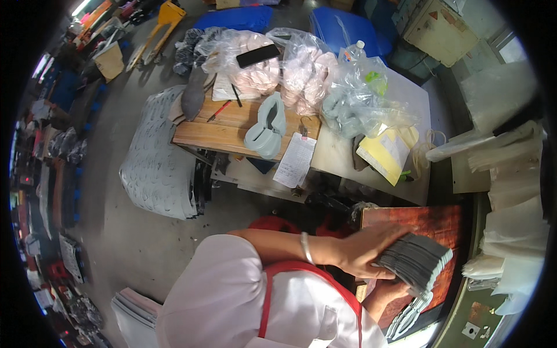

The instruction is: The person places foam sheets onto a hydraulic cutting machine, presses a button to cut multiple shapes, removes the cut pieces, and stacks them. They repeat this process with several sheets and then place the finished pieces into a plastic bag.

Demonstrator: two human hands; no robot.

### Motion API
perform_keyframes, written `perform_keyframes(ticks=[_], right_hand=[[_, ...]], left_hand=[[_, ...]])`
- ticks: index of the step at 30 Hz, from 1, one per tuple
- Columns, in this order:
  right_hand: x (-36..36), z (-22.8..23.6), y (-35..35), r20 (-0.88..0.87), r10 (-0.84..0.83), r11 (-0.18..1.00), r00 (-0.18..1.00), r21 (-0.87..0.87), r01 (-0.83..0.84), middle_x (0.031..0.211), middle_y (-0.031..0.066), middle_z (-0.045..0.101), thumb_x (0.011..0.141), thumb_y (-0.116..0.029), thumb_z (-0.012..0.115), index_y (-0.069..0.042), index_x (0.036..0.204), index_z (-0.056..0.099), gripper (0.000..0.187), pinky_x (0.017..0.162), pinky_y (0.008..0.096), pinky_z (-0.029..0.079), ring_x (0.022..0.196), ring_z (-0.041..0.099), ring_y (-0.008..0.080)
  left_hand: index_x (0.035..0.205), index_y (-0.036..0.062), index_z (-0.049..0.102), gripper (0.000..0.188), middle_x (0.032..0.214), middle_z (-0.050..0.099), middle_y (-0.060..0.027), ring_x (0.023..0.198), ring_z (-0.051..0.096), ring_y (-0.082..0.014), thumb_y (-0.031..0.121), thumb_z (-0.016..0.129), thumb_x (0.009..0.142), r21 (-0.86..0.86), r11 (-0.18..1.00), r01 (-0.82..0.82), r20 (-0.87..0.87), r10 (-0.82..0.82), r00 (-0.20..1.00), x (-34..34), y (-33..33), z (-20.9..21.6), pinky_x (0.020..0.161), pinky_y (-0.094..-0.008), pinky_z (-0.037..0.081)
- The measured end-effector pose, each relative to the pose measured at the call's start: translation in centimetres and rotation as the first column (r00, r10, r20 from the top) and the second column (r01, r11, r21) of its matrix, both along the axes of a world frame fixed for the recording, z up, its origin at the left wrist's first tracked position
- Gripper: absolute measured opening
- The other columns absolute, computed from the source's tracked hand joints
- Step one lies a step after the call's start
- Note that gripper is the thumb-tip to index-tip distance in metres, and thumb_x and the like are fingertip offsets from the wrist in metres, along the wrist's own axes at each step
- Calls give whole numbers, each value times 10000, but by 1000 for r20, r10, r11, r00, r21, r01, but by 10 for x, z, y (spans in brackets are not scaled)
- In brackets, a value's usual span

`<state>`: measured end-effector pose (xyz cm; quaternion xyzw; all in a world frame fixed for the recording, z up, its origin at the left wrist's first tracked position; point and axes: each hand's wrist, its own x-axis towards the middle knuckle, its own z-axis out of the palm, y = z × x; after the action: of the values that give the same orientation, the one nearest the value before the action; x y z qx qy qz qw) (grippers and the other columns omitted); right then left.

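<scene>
A thick stack of thin dark grey pieces (413,260) with pale edges is gripped between my two hands, at the lower right. My left hand (364,249), a pale bangle on its wrist, lies across the top of the stack with fingers closed round it. Below, my right hand (387,292) holds the stack's underside; part of it is hidden. Beneath the stack is a reddish-brown board (380,217). Several pale grey curved pieces (409,319) lie close under my right hand.
Ahead stands a wooden-topped table (217,133) with grey-green shaped pieces (264,129), a handwritten sheet (295,159), a phone (258,55), filled plastic bags (307,72) and a yellow paper (386,152). A pale grey sheet stack (156,156) stands left. Plastic sheets (510,203) hang at right.
</scene>
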<state>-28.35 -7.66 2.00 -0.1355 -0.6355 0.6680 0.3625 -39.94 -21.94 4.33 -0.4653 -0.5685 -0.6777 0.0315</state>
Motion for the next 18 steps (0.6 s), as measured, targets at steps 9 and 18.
perform_keyframes(ticks=[9, 18], right_hand=[[-149, -7, -109, 252, 286, 893, 925, -420, -162, 1226, 144, 524, 897, -482, 518, -11, 1309, 412, 635, 921, 424, 473, 1092, 554, 285], [-191, -22, -167, 326, 387, 834, 863, -524, -176, 1170, 127, 544, 931, -470, 533, -11, 1241, 435, 562, 890, 385, 479, 1024, 565, 244]], left_hand=[[1375, -79, 231, 972, 1298, 423, -272, 1192, 452, -402, 343, 795, 705, -404, 901, -156, 180, 245, 953, -84, -136, -51, 992, -427, 391], [1404, -50, 252, 961, 1303, 488, -232, 1218, 495, -307, 287, 824, 709, -385, 922, 45, 560, 195, 805, -111, -213, -64, 1000, -358, 390]])
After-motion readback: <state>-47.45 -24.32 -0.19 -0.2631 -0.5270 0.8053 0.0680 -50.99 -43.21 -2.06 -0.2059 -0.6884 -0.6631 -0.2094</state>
